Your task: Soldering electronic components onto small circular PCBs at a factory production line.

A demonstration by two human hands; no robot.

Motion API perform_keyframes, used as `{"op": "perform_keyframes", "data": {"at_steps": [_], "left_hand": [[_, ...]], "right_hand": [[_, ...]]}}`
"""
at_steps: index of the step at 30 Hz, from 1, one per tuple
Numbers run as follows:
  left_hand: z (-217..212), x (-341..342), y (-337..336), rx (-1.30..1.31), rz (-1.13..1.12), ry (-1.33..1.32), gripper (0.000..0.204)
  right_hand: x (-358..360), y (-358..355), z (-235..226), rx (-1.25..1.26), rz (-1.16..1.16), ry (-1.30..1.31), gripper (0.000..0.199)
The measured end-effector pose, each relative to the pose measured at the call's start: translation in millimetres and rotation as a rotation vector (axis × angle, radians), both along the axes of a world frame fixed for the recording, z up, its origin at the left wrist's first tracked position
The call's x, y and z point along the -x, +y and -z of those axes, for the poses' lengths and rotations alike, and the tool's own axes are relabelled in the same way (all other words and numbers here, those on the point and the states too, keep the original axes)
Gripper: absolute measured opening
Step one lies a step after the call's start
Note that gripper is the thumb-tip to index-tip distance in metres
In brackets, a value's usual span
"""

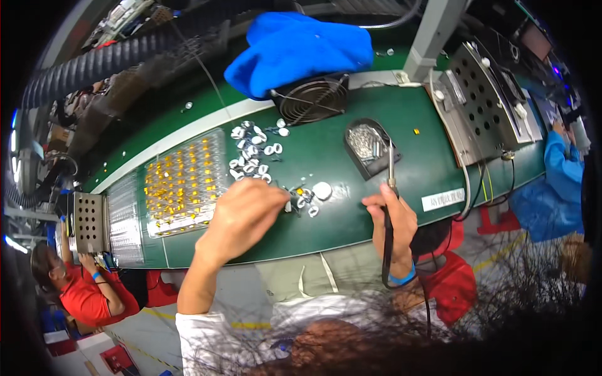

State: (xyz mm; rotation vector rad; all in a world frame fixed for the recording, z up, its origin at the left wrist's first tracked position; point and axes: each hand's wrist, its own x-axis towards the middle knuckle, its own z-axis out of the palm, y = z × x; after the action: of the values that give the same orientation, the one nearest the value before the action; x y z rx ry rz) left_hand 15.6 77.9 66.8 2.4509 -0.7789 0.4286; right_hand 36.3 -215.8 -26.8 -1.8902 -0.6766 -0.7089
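Note:
My right hand (396, 222) is closed around a soldering iron (392, 169), its metal tip pointing up beside a black tray of small metal bits (367, 147). The iron's dark cord hangs down past my wrist. My left hand (241, 216) hovers over the green bench with fingers pinched together; what they hold, if anything, I cannot make out. Just right of those fingers lie several small white rings with dark wires (307, 202) and a round white piece (322, 190). Beyond the left hand is a loose pile of white ring parts (251, 150).
A clear tray of yellow components (182, 182) sits at left. At the back stands a black fan (311, 100) under a blue cloth (298, 50). A perforated metal box (480, 100) is at right. People work at both sides, one in red (94, 297), one in blue (542, 194).

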Motion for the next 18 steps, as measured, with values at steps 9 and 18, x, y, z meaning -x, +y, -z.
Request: {"op": "perform_keyframes", "data": {"at_steps": [9,18], "left_hand": [[24,-5,-41,-0.161,-0.062,-0.020,0.042],[37,-15,-41,0.073,-0.067,0.129,0.037]], "right_hand": [[3,-9,-4,0.022,0.000,-0.067,0.040],[4,-8,-6,-0.005,-0.011,-0.070,0.038]]}}
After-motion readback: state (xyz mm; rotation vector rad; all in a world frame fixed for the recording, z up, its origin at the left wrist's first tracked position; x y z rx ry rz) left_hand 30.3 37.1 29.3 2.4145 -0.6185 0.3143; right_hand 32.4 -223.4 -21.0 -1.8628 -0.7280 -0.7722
